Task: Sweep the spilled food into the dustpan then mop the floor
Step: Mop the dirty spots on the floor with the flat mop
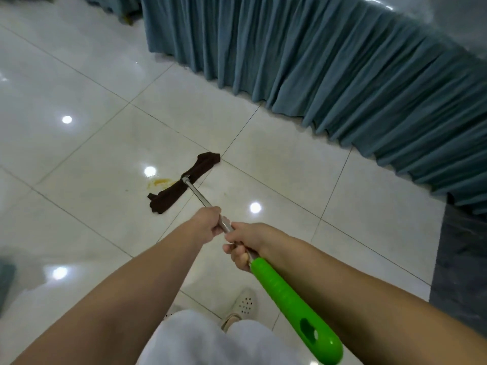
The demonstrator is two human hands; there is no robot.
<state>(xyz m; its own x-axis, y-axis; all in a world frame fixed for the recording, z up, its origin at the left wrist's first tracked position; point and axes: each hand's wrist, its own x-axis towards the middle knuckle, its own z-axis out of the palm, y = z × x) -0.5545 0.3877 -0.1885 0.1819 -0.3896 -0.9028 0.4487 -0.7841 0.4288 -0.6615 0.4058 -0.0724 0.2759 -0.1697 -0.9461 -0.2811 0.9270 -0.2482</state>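
Left hand [208, 223]: fingers clamped round the metal shaft, the farther grip.
Right hand [243, 246]: fingers clamped round the shaft just above the green handle [295, 309].
Mop [199, 196]: shaft slanting down to a dark brown cloth head [184, 181] lying on the floor [79, 154].
Stain [159, 182]: yellow-orange smear touching the cloth's left edge.
Background: pleated blue table skirt [329, 75].

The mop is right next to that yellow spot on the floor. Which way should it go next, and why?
Probably a short push to the person's left, so the brown mop cloth slides over the yellow smear. The smear sits on the tile just beside the cloth's left edge and looks unwiped. Both hands, left hand and right hand, already grip the metal pole, so a small push should do.
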